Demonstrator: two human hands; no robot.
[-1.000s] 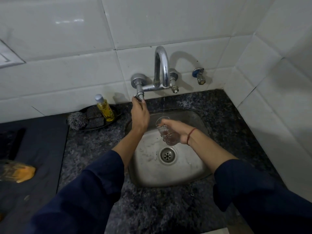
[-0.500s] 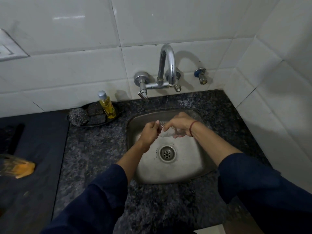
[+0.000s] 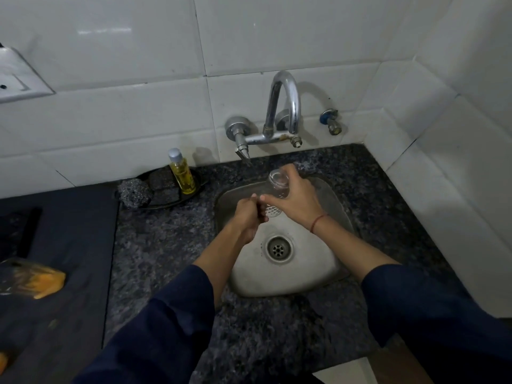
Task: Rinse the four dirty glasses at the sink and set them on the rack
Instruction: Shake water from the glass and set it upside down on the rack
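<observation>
A clear glass [image 3: 277, 187] with a patterned lower part lies tilted over the steel sink [image 3: 304, 275], below the chrome faucet [image 3: 285, 106]. My right hand [image 3: 299, 200] grips it around the body from the right, its round end pointing up toward the wall. My left hand [image 3: 245, 217] is at the glass's lower end, thumb and curled fingers pinching it there. That end is partly hidden by my fingers. No other glass is in view.
A yellow soap bottle [image 3: 182, 176] and a steel scrubber [image 3: 134, 194] sit on a black dish left of the sink. A dark mat [image 3: 55, 245] with an orange packet [image 3: 30, 278] covers the far left. Tiled walls close in behind and at the right.
My left hand left the tap handle and came down to the glass. My right hand turned the glass from upright under the spout to tilted, and raised it a little.
</observation>
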